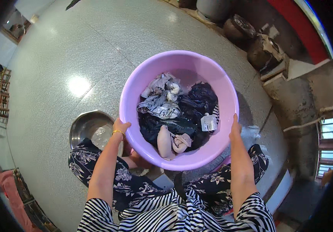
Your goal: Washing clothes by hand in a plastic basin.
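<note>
The left hand [121, 128] grips the left rim of a pink-purple basin [209, 72], thumb laid over the edge and the other fingers largely hidden below it. The right hand [235, 128] grips the opposite side, upright along the outer rim; its finger placement underneath cannot be told. A gold-coloured bracelet [118, 133] encircles the left wrist.

The basin is located in front of the torso, between the two forearms. Whether it bears on a support cannot be determined. Its contents are as follows: grey-and-white cloth [160, 106] at the left, dark garments [197, 98] at the right and across the bottom, and beige cloth [164, 143] at the near side. A pale, translucent blocky item [209, 122] lies on the dark garments, near the right wall.

A round metal bowl [97, 131] stands just left of the basin on the grey floor [54, 104]. Floral-patterned trousers [126, 179] cover the legs, spread to either side. Wooden chairs [0, 94] stand at far left; rounded vessels [261, 54] line the upper right.
</note>
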Demonstrator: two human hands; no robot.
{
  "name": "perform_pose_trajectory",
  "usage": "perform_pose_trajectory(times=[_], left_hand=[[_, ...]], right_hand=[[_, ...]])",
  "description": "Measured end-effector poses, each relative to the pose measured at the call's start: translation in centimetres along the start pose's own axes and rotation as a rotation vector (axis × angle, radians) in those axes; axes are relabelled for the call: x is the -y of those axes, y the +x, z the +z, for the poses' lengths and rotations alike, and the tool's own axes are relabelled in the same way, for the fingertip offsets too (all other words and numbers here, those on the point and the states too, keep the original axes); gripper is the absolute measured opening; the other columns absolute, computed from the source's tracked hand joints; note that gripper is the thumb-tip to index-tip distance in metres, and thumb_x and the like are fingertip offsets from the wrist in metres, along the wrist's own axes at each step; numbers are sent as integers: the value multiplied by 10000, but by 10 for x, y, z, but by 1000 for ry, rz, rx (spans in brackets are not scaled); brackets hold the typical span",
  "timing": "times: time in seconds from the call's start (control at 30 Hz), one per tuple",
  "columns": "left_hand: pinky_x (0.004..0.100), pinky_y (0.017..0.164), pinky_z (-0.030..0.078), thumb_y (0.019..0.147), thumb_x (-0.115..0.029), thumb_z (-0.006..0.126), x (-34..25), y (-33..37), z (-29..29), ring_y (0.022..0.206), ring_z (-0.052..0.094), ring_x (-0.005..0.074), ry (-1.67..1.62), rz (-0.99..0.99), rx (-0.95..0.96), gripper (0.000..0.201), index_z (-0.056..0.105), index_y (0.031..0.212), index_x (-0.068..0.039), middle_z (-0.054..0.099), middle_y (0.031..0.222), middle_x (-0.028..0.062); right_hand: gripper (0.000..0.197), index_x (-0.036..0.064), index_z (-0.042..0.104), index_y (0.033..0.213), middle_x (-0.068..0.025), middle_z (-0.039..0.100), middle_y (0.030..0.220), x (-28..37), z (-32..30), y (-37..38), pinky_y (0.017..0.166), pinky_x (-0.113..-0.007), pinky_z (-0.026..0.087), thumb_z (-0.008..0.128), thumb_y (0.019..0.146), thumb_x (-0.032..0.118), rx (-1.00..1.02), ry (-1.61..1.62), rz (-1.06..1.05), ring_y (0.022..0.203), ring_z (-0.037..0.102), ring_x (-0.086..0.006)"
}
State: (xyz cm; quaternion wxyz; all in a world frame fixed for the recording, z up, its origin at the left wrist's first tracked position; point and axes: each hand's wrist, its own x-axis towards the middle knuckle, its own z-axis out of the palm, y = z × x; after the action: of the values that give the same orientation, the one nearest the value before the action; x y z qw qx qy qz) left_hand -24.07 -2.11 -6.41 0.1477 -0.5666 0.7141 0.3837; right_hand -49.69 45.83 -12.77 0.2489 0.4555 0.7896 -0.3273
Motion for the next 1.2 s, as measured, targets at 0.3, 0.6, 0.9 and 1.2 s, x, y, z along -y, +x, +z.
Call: perform_pose_trajectory(times=[0.3, 0.6, 0.9, 1.2], left_hand=[[338, 641, 488, 594, -110, 669, 10, 7, 16, 731, 611, 236, -183, 4, -7, 376, 534, 914, 35, 611, 841, 156], [394, 833, 408, 622, -200, 694, -21, -8, 0, 956, 524, 314, 264, 284, -287, 598, 439, 1118, 16, 517, 1053, 223], [388, 826, 410, 648, -183, 646, -102, -37, -10, 921, 518, 308, 238, 575, -291, 483, 507, 1092, -52, 538, 977, 170], [245, 603, 426, 745, -205, 613, -132, -82, 0, 683, 505, 86, -364, 285, 287, 248, 587, 967, -98, 559, 778, -24]], right_hand=[[748, -113, 500, 1069, -266, 509, 1095, 17, 26, 7, 869, -412, 387, 467, 757, 566, 22, -139, -99, 1044, 494, -347], [598, -2, 437, 1173, -223, 504, 1104, 20, 45, -23, 836, -405, 401, 535, 747, 406, -461, -817, -624, 986, 511, -345], [446, 46, 582, 824, -163, 605, 828, -26, 106, -174, 710, -398, 449, 604, 639, 451, 654, -882, -1304, 760, 580, -331], [85, 88, 512, 688, 6, 465, 614, 13, 72, -195, 524, -239, 336, 522, 667, 170, 1130, -332, -581, 577, 429, -93]])
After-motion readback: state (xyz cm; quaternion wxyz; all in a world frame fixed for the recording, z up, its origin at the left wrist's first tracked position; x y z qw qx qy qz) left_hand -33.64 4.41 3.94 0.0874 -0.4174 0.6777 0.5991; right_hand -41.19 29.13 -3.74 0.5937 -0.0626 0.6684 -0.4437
